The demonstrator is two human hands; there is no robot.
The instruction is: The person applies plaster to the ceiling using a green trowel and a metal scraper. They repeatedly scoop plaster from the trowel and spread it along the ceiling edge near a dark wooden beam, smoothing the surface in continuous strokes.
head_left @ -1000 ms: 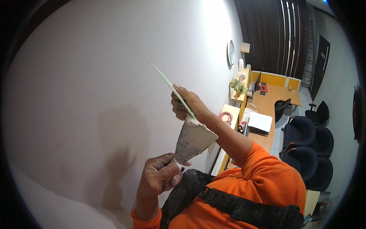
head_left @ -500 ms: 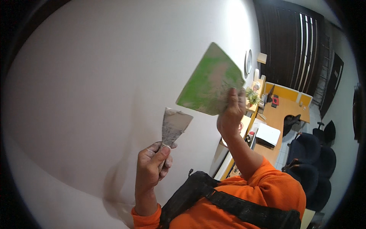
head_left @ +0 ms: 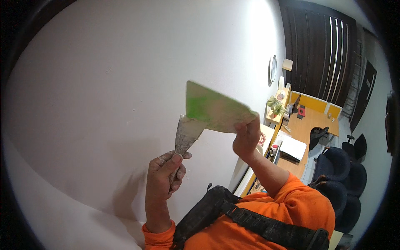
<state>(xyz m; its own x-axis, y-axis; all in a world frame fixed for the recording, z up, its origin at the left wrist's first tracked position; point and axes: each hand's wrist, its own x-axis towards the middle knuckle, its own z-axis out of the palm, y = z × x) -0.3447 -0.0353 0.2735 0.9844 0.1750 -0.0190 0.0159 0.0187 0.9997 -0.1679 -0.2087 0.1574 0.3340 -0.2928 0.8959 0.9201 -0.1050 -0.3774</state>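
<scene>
Putty knife (head_left: 188,134) blade tilted up-right

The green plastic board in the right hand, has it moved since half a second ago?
Yes. The green board dropped lower and tipped flatter, away from the wall clock, now touching the putty knife.

Open white wall (head_left: 104,83) ahead and to the left, bare of fixtures. Green plastic trowel (head_left: 214,109) touching putty knife (head_left: 186,134) between both hands. Clock (head_left: 273,68), shelf, cluttered worktop (head_left: 306,125) far right.
</scene>
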